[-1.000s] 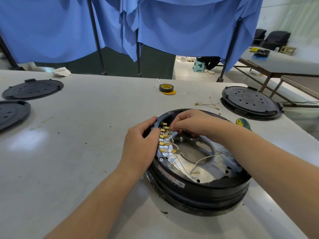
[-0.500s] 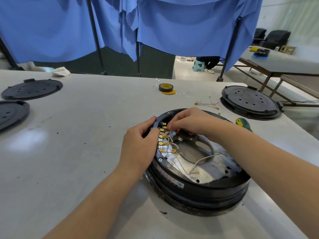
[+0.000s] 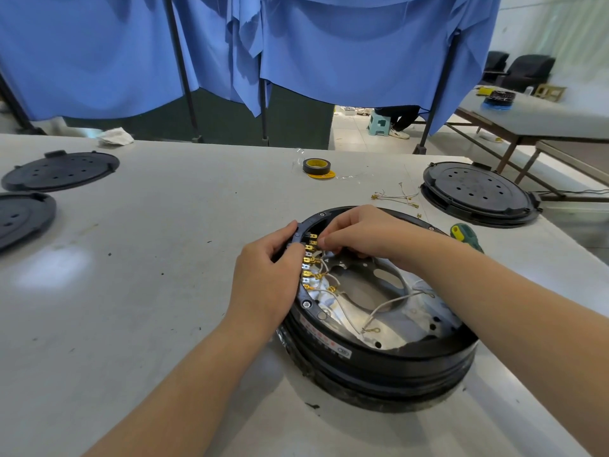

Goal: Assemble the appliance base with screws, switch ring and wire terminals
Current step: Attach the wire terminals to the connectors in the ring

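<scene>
Working the terminal row, head view, centre-right of frame: appliance base (image 3: 379, 351) sits open side up on the table (image 3: 148, 258), black switch ring (image 3: 304, 305) around its top edge. Left hand (image 3: 267, 278) grips the ring's left rim, thumb over the edge, fingers curled on the outside — steadying it. Right hand (image 3: 359, 239) reaches in from the right; fingertips pinched together at the upper end of the brass terminals (image 3: 308, 260), apparently on a wire end or connector, tho the pinched item itself is hidden by the fingers. White wires (image 3: 379, 311) trail across the metal plate inside; one w/ a ring lug lies loose toward the lower part of the base, not connected.

Change vs. a sec ago: right-hand fingertips have crept a little further up the row, toward the topmost tabs; left hand's hold and the base haven't shifted. Reads as one more connector being seated at the upper tabs — wiring step mid-way, w/ loose leads left to fit.

Elsewhere: spare wires (image 3: 395, 194) w/ brass ends lie above-right of the base, green-handled screwdriver (image 3: 466, 235) just right of the right forearm, tape roll (image 3: 316, 166) upper centre, black covers (image 3: 478, 192) right and at left edge.
</scene>
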`<state>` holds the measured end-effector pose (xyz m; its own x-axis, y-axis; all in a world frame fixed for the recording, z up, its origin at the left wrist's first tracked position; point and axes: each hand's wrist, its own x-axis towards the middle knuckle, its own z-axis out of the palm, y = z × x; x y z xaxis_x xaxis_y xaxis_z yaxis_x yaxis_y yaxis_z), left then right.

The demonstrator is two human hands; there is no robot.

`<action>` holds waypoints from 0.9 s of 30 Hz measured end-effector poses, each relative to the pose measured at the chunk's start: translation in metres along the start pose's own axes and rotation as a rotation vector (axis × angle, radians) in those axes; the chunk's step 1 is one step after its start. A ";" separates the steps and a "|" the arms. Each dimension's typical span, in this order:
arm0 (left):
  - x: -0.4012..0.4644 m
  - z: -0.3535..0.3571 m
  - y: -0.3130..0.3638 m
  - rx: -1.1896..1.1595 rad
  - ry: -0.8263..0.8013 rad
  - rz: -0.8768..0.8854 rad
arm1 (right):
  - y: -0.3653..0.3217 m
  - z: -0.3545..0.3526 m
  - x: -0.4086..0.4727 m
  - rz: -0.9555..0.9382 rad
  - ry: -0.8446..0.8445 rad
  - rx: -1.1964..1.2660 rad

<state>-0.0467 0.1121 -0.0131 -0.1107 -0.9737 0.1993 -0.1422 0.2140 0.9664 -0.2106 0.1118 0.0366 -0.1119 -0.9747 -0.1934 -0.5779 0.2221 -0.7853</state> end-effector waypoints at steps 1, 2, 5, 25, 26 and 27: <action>0.000 0.000 0.000 -0.002 -0.001 -0.003 | 0.000 0.000 -0.001 -0.012 0.000 -0.003; 0.000 0.000 0.000 -0.005 -0.001 -0.006 | 0.001 0.001 -0.002 -0.023 0.010 -0.018; 0.000 -0.001 0.000 -0.008 -0.010 -0.009 | 0.003 0.000 -0.006 -0.047 0.066 -0.107; 0.000 -0.001 0.002 0.033 -0.022 0.013 | -0.004 0.014 -0.027 -0.224 0.063 -0.298; 0.000 -0.001 0.002 0.033 -0.022 0.015 | -0.004 0.014 -0.027 -0.228 0.065 -0.299; 0.000 -0.002 0.002 0.033 -0.022 0.015 | -0.003 0.013 -0.027 -0.231 0.063 -0.303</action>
<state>-0.0454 0.1125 -0.0113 -0.1344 -0.9686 0.2093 -0.1723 0.2309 0.9576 -0.1947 0.1378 0.0367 0.0050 -0.9999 0.0120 -0.8051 -0.0111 -0.5931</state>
